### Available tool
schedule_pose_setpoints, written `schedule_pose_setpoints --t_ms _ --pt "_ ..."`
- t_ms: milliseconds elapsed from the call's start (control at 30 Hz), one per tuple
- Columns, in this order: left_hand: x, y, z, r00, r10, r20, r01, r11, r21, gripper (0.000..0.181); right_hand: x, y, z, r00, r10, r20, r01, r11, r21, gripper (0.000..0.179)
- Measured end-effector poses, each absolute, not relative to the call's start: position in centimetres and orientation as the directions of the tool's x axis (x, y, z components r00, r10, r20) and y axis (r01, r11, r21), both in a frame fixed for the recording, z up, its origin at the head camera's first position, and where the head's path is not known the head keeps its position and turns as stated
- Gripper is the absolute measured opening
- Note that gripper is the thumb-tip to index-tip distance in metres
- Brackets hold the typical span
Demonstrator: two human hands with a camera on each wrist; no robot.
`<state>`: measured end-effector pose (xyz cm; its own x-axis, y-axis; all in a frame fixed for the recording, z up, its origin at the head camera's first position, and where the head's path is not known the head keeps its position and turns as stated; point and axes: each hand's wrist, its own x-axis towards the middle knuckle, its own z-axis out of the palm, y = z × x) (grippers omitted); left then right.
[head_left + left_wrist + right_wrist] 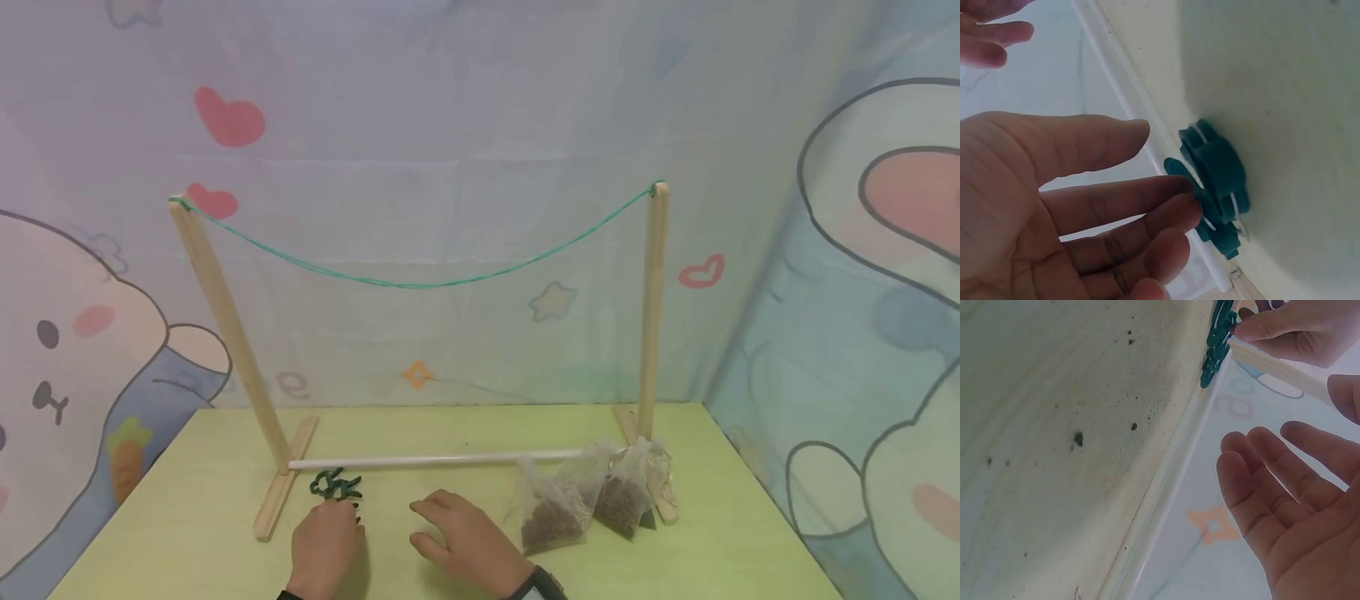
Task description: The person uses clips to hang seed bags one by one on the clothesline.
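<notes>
Left wrist: green clips (1219, 165), long axis toward lower-right, at left hand (1029, 215), loose fingers (1172, 215) apparently empty, thumb (1097, 144) apart.

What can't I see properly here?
Head view: part of the green clips, behind the left grip.
Head view: part of the right wooden foot, behind the bags.
Head view: what fills the bags, blurred through sheer sides.
Right wrist view: clips, cut off by the top edge.

"Any lettering you can read?"

"Just one pinkish character (292, 385) on the backdrop (465, 108), toward eight o'clock in the head view. Whether it's an e or a 9, I can't tell."

"And from the right wrist?"

"It's at two o'clock there, a faint bluish round mark (1243, 385) beside it, equally unclear."
</notes>
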<state>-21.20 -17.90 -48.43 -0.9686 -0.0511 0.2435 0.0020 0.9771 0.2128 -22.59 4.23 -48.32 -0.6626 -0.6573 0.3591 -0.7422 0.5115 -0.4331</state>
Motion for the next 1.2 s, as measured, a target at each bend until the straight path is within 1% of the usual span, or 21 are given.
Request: schedule_pose_setpoints --t_ms 367,567,733,833,933,1067,1133,1200 --pt "-21.6 -17.4 -48.9 -0.984 -0.074 0.163 -0.040 0.978 0.203 0.012 -22.6 4.5 -48.2 -0.655 -0.660 0.368 -0.750 0.509 -0.421 0.036" --pt "-21.6 -17.6 -49.1 -0.988 -0.073 0.139 -0.036 0.967 0.254 0.018 -22.6 4.6 -48.2 -0.662 -0.660 0.357 -0.741 0.504 -0.443 0.036" --pt "-21.5 -17.5 -49.3 -0.987 -0.055 0.152 -0.014 0.966 0.257 0.017 -22.7 4.8 -48.2 -0.672 -0.654 0.347 -0.730 0.506 -0.459 0.036" --pt "-21.5 -17.5 -49.2 -0.988 -0.044 0.151 -0.002 0.964 0.267 0.021 -22.8 4.9 -48.2 -0.684 -0.651 0.331 -0.716 0.510 -0.477 0.036" --pt "-21.5 -17.5 -48.9 -0.982 -0.014 0.186 0.042 0.956 0.290 0.028 -23.0 5.3 -48.1 -0.704 -0.643 0.302 -0.688 0.512 -0.514 0.038" --pt "-21.6 -17.3 -48.2 -0.961 0.079 0.265 0.173 0.919 0.354 0.035 -23.3 6.1 -47.7 -0.735 -0.622 0.271 -0.643 0.512 -0.569 0.040" --pt "-21.6 -16.8 -47.6 -0.948 0.128 0.290 0.241 0.886 0.395 0.036 -23.5 6.6 -47.2 -0.745 -0.611 0.267 -0.630 0.514 -0.582 0.042" --pt "-21.6 -16.1 -46.7 -0.930 0.165 0.328 0.299 0.858 0.417 0.033 -23.7 7.2 -46.7 -0.755 -0.597 0.271 -0.619 0.515 -0.593 0.042"
